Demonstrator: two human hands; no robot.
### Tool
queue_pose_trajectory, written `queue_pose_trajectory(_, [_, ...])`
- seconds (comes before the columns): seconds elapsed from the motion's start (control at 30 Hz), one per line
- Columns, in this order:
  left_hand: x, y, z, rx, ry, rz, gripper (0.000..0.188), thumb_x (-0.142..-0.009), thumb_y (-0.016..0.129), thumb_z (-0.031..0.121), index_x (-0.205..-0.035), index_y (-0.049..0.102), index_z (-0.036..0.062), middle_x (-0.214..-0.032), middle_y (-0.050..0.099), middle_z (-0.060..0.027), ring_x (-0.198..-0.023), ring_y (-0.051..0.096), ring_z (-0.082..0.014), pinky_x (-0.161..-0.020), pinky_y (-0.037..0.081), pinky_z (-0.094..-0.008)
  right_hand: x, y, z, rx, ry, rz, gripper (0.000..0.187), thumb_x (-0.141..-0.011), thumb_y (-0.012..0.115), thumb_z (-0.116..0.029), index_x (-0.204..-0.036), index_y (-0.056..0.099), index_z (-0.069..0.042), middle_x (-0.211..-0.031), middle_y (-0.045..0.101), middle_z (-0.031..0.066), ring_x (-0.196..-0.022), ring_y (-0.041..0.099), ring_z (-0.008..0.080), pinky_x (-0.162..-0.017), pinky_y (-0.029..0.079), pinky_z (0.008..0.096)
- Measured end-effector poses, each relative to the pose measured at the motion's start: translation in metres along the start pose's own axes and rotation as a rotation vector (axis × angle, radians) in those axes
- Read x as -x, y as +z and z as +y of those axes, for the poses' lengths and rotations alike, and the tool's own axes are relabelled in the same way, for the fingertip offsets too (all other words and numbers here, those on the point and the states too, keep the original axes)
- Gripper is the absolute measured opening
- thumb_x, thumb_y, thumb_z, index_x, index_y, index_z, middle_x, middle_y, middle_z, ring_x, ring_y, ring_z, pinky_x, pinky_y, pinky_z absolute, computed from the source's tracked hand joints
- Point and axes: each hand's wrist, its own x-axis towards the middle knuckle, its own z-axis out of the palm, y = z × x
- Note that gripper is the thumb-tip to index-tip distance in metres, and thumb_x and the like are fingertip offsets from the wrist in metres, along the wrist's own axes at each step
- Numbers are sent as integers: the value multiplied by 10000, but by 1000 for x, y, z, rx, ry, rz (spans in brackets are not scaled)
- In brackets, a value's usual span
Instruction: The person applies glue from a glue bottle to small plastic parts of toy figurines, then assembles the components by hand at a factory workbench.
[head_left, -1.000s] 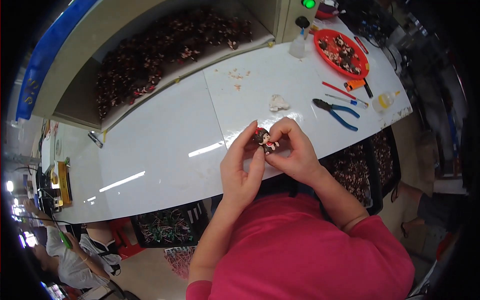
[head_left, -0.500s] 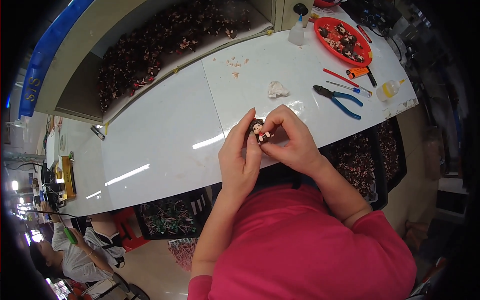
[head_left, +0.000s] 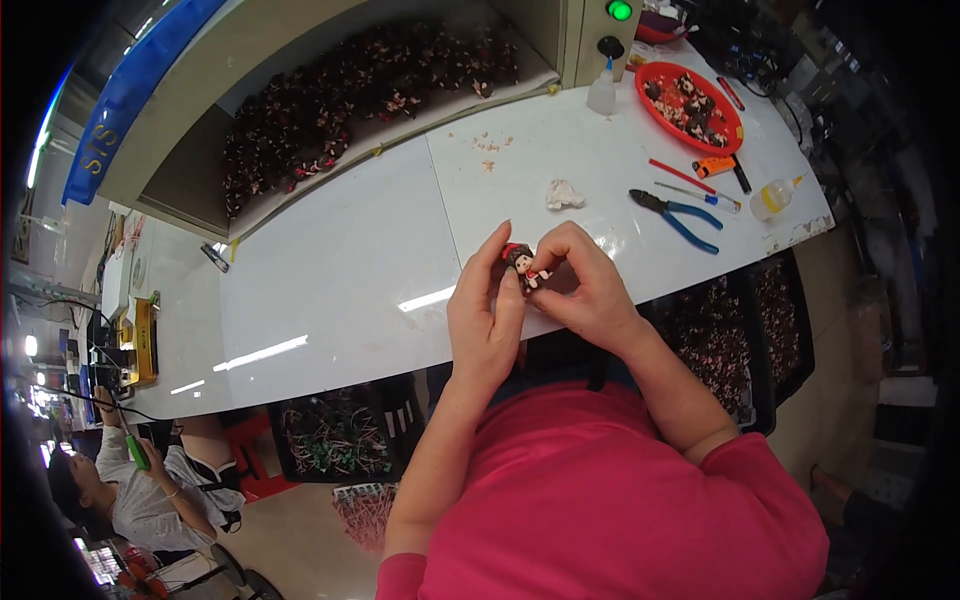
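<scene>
A small doll figurine with dark hair, a pale face and red parts is held between both hands over the near edge of the white table. My left hand is closed on its left side, the thumb against the body. From the right, my right hand pinches the figurine with thumb and index finger. Fingers cover part of it. Beyond the hands lies a crumpled white lump, and to their right are blue-handled pliers.
A wide bay full of small dark figurines stands at the back left. At right are a red basket, squeeze bottles, a pen and an orange cutter. Black crates sit below the table edge. A person works at far left.
The view has shifted, so the scene sits slightly lower and farther right. A green light now shows at the top. Both hands still hold the figurine, with its red top more visible.
</scene>
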Motion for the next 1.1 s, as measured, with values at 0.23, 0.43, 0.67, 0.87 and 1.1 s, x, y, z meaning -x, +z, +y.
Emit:
queue_pose_trajectory(0.23, [-1,-6,6,226,-85,0,401,-910,452,33,-1306,410,-14,-1115,545,-110,-1013,532,-146,-885,434,-274,-1,6,-3,42,-29,47,272,-715,668,0,-901,476,-46,-873,494,59,-791,527,172,-697,445,271])
queue_pose_trajectory(0.43, [-9,-11,5,275,-140,-46,361,-923,425,46,-1280,453,1,-1103,542,-92,-980,528,-132,-861,425,-252,-2,6,-5,69,48,56,294,-715,689,-22,-916,477,-49,-871,503,54,-781,534,157,-694,450,269])
queue_pose_trajectory(0.67, [-11,-13,-2,167,-107,-79,308,-922,416,64,-1199,548,30,-1024,550,-75,-928,534,-123,-823,427,-249,-1,7,-2,21,121,48,298,-719,702,-34,-914,478,-49,-850,534,40,-768,554,135,-698,457,253])
queue_pose_trajectory(0.87, [-14,-18,-3,163,-99,-84,300,-911,422,46,-1176,559,22,-980,546,-75,-893,537,-127,-791,438,-249,-4,9,6,-272,229,53,290,-745,712,-48,-914,477,-58,-816,558,0,-786,554,78,-722,461,237])
queue_pose_trajectory(1.1, [-16,-23,-10,174,-104,-80,291,-900,433,30,-1158,566,11,-955,545,-80,-864,540,-128,-765,442,-241,-11,6,10,-356,283,-101,351,-718,714,14,-941,457,-70,-896,516,3,-853,531,82,-781,448,240])
